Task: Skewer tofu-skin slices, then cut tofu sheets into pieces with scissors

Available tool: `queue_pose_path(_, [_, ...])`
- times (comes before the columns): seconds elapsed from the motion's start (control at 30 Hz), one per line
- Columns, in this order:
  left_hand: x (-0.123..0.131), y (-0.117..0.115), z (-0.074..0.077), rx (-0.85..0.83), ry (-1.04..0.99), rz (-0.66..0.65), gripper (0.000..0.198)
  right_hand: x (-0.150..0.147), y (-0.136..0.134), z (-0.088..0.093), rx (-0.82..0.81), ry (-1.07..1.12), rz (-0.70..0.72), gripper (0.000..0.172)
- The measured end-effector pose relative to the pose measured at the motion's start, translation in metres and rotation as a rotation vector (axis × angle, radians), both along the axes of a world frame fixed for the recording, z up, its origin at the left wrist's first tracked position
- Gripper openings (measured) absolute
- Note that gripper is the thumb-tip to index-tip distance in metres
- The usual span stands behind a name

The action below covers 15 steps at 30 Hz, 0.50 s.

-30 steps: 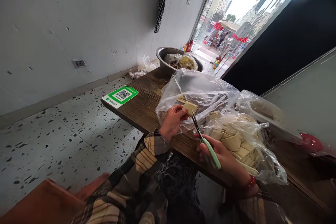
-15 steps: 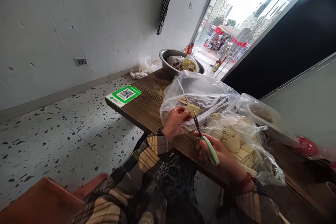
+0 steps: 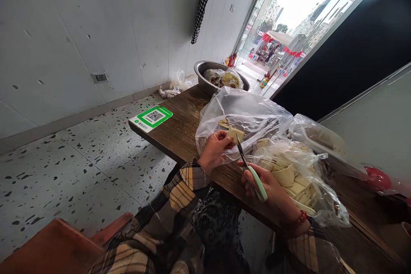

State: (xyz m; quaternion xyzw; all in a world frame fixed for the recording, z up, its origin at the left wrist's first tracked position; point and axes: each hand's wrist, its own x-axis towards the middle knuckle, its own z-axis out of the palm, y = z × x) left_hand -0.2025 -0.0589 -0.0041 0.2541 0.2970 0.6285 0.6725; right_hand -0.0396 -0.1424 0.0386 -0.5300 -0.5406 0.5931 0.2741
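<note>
Between the thumb and fingers of my left hand (image 3: pixel 220 145) is a pale yellow, flat folded piece, which looks like a tofu sheet (image 3: pixel 235 135). My right hand (image 3: pixel 268 186) grips scissors (image 3: pixel 257 182) with light green handles, their dark blades pointing up at the sheet's near edge. Beside my right hand, an opened clear bag (image 3: pixel 324 188) holds many similar pale pieces (image 3: pixel 284 173), some flat and some curled. Behind my left hand lies a larger clear plastic bag (image 3: pixel 247 105) with a few pale strips inside.
A wooden table (image 3: pixel 180 132) carries everything, with a green QR-code card (image 3: pixel 154 116) at its left corner. At the far end stands a metal basin (image 3: pixel 202 78) with bagged food. A red object (image 3: pixel 378 178) sits at right; a reddish-brown stool (image 3: pixel 48 246) stands lower left.
The hands, the scissors and the pale sheet are almost where they were. Only a very slight shift of the whole view shows.
</note>
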Motion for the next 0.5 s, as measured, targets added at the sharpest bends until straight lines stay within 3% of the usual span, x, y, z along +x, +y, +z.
queue_pose_path(0.5, [0.001, 0.001, -0.004, 0.032, 0.039, -0.001, 0.032, 0.010, 0.000, -0.004, 0.094, -0.166, -0.006, 0.057])
